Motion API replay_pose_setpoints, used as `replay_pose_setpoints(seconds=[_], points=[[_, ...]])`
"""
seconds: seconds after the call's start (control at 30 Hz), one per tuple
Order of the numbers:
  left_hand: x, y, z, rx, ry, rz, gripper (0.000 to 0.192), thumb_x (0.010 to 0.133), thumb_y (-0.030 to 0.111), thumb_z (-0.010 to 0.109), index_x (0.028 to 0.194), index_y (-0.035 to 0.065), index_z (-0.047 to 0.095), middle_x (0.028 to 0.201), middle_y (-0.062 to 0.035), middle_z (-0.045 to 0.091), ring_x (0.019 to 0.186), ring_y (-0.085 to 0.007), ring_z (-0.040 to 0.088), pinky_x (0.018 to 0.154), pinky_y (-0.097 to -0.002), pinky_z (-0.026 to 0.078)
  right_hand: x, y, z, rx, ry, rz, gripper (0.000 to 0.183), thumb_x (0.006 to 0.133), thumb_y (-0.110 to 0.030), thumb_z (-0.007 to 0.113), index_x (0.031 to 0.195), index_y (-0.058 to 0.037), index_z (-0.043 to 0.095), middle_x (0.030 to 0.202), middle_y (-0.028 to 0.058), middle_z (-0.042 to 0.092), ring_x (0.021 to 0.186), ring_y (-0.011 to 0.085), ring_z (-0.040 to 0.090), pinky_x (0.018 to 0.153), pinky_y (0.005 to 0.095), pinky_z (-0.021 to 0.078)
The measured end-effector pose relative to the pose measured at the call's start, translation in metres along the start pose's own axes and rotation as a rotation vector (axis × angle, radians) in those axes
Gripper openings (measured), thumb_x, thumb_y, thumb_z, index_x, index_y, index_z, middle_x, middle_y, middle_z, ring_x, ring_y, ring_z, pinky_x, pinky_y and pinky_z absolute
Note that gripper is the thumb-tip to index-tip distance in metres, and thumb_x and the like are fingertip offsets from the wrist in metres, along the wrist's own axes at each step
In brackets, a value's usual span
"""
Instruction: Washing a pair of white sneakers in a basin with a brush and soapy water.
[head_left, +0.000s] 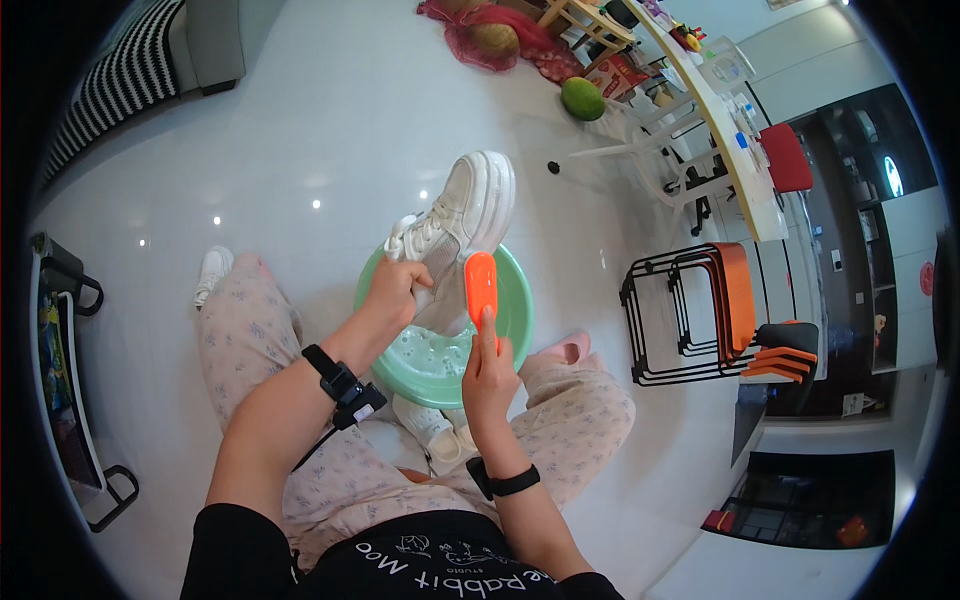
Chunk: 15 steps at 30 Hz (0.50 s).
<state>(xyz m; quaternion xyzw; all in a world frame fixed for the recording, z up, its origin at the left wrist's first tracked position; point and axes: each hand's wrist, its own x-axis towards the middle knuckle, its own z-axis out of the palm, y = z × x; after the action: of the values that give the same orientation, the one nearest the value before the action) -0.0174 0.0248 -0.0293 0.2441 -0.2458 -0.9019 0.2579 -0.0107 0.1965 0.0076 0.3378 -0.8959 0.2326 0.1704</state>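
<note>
A white lace-up sneaker (459, 206) is held over a green plastic basin (517, 300), its toe pointing away from me. My left hand (394, 291) grips it near the ankle opening, the thumb on a grey mesh panel. In my right hand (491, 375) is the handle of an orange brush (481, 281), its head against the sneaker's side by the sole. The bristles are hidden behind the orange back. Soapy water (435, 356) with bubbles lies in the basin, and the sneaker's heel end hangs down towards it.
White shoes (435, 435) stand between my legs by the basin; another white shoe (215, 274) is beyond my left knee. Stacked orange chairs (733, 300) stand right, near a long table (739, 165). A green melon-like fruit (583, 99) lies ahead. A black-handled bin (67, 315) is left.
</note>
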Motion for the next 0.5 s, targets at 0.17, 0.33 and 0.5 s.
replay_pose_setpoints(seconds=[0.17,0.33,0.5], points=[[0.005,0.006,-0.003,-0.041,0.044,0.021,0.045,0.054,-0.012,0.049,0.098,-0.0038,0.056,0.091,-0.0073,0.058,0.081,-0.0176,0.054,0.062,-0.0266,0.044,-0.055,0.024,0.012,-0.015,-0.196,-0.024,0.052,0.082,-0.008,0.056,0.131,-0.0186,0.042,0.069,0.0089,0.048,0.052,0.0240,0.049,0.044,0.0339,0.0404],[0.007,0.018,-0.003,0.080,0.025,0.098,0.043,0.055,-0.011,0.048,0.097,-0.0042,0.055,0.090,-0.0072,0.057,0.079,-0.0175,0.053,0.063,-0.0266,0.043,-0.048,0.044,0.029,-0.226,-0.563,0.217,0.043,0.086,-0.012,0.048,0.128,-0.0193,0.041,0.078,0.0134,0.052,0.063,0.0292,0.058,0.049,0.0389,0.0465],[0.000,0.011,0.009,0.142,0.052,0.012,0.042,0.055,-0.010,0.048,0.095,-0.0039,0.055,0.087,-0.0061,0.056,0.077,-0.0172,0.052,0.063,-0.0272,0.043,-0.058,0.099,0.079,-0.292,-0.727,0.324,0.039,0.085,-0.017,0.049,0.124,-0.0181,0.046,0.079,0.0164,0.059,0.071,0.0329,0.060,0.060,0.0429,0.0472]])
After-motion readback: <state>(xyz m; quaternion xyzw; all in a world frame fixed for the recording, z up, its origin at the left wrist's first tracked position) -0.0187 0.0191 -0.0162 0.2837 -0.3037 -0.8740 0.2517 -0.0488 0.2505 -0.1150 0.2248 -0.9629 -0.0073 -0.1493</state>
